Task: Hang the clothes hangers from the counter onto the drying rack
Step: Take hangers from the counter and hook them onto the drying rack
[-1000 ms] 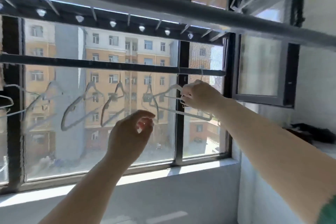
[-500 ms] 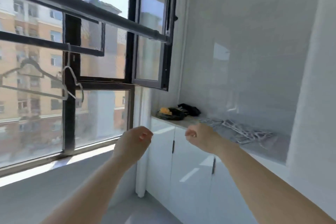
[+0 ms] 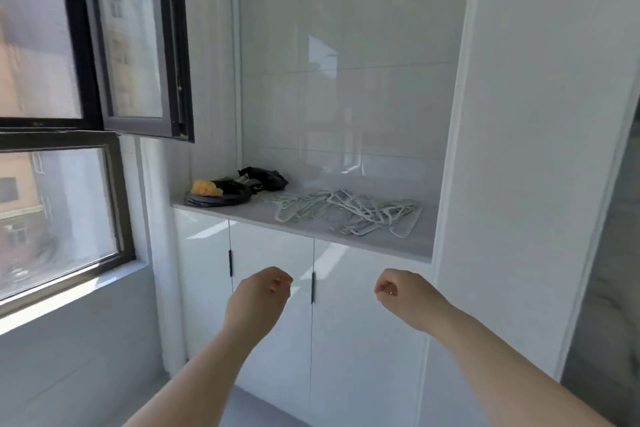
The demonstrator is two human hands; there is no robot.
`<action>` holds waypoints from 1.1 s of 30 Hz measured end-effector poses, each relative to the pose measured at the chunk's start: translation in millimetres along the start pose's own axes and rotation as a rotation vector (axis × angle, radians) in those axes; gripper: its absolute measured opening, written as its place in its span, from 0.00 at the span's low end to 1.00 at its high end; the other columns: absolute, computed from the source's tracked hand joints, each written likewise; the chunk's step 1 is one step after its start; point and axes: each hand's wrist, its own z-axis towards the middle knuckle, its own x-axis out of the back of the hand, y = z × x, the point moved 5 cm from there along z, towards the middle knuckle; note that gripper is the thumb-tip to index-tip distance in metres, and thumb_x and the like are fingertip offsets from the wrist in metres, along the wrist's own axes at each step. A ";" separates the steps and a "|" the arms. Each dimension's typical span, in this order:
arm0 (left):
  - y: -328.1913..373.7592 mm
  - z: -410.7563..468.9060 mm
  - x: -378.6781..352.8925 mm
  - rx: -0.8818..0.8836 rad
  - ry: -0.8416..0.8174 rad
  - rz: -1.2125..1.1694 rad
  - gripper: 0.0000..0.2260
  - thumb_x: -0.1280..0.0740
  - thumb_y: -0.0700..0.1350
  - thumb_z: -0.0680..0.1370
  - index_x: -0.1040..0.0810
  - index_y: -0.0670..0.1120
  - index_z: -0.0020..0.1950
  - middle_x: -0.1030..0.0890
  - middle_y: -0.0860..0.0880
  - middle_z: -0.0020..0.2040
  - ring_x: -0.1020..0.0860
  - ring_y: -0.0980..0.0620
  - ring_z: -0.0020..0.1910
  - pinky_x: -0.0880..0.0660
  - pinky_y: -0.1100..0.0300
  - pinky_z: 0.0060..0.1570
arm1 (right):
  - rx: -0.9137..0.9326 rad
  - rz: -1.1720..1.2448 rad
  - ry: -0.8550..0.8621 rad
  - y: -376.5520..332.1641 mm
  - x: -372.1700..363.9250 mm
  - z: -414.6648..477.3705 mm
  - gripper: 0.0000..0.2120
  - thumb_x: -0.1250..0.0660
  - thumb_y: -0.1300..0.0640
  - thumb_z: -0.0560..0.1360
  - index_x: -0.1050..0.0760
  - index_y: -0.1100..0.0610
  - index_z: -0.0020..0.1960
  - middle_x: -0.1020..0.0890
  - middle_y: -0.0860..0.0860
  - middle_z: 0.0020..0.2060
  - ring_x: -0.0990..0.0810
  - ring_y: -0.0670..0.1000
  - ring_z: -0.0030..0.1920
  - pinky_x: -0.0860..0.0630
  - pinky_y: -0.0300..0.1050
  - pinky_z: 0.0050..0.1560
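Since half a second ago my view has swung from the window to the counter (image 3: 304, 234), and my left hand (image 3: 263, 291) and right hand (image 3: 401, 291) hang below its edge, loosely curled, holding nothing. White hangers (image 3: 349, 210) lie flat in a tangled heap on its right part, mostly lengthwise left to right, hook directions unclear. I judge them light, stiff and snag-prone, best lifted by the hook.

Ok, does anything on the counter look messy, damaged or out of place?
The white hangers lie in a tangled heap on the counter, overlapping rather than stacked. Nothing looks spilled or broken.
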 end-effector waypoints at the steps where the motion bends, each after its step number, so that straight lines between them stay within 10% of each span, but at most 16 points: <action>1: -0.6 13.1 -11.7 -0.001 -0.009 -0.002 0.07 0.40 0.45 0.77 0.27 0.55 0.42 0.19 0.52 0.43 0.21 0.49 0.47 0.26 0.58 0.46 | -0.025 0.005 0.001 10.1 -0.7 8.0 0.04 0.42 0.59 0.76 0.30 0.52 0.44 0.29 0.40 0.35 0.28 0.47 0.42 0.34 0.33 0.35; 17: -42.7 243.0 -166.7 -0.035 -0.149 0.165 0.11 0.44 0.47 0.80 0.25 0.51 0.59 0.26 0.55 0.62 0.27 0.54 0.47 0.36 0.65 0.46 | -0.288 0.085 0.109 143.4 -51.6 190.2 0.04 0.43 0.59 0.78 0.34 0.50 0.48 0.28 0.45 0.47 0.30 0.45 0.48 0.37 0.33 0.45; 23: -59.4 298.3 -213.8 -0.191 -0.161 0.326 0.16 0.47 0.49 0.81 0.33 0.51 0.68 0.32 0.55 0.70 0.38 0.55 0.71 0.44 0.63 0.68 | -0.308 0.062 0.203 174.1 -62.6 263.2 0.14 0.43 0.60 0.78 0.30 0.55 0.63 0.26 0.48 0.59 0.31 0.48 0.63 0.35 0.36 0.56; 33: -57.1 407.0 -272.9 -0.120 -0.252 0.420 0.22 0.52 0.53 0.81 0.49 0.51 0.75 0.47 0.54 0.76 0.52 0.56 0.76 0.56 0.58 0.73 | -0.269 -0.180 0.301 220.0 -53.3 407.2 0.19 0.44 0.55 0.79 0.37 0.57 0.69 0.30 0.52 0.66 0.36 0.53 0.68 0.41 0.41 0.67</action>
